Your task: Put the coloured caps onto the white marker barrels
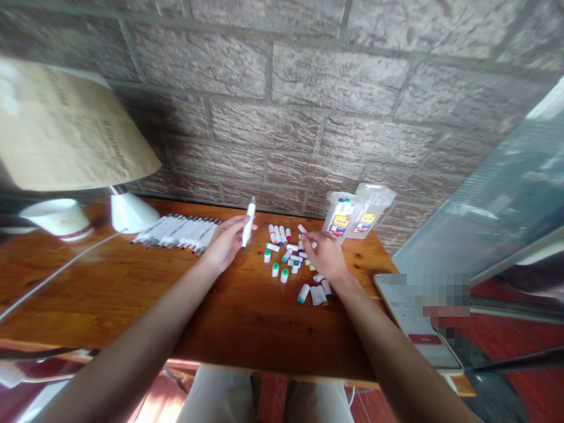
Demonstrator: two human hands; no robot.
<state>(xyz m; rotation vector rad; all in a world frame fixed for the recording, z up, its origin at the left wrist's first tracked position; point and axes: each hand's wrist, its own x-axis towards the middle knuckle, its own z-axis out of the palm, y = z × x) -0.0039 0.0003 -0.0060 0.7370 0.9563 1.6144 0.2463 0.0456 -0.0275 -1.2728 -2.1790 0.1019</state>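
My left hand (230, 238) is closed around a white marker (248, 223), held upright and slightly tilted above the table, its grey tip pointing up. My right hand (325, 254) is over a scatter of marker caps, fingers pinched at a small white cap (302, 229). Part of that grip is hidden by the fingers. White caps with green ends (284, 275) stand nearby, and caps with orange, blue and red ends (279, 235) lie in a row behind. To the left, a row of capless markers (180, 232) lies side by side.
Two clear plastic marker cases (370, 214) stand at the back right against the brick wall (291, 129). A lamp (130, 211) and a white paper cup (59, 217) are on the left, with a cable (66, 273) across the wooden table. A tablet-like device (423, 329) lies at the right edge.
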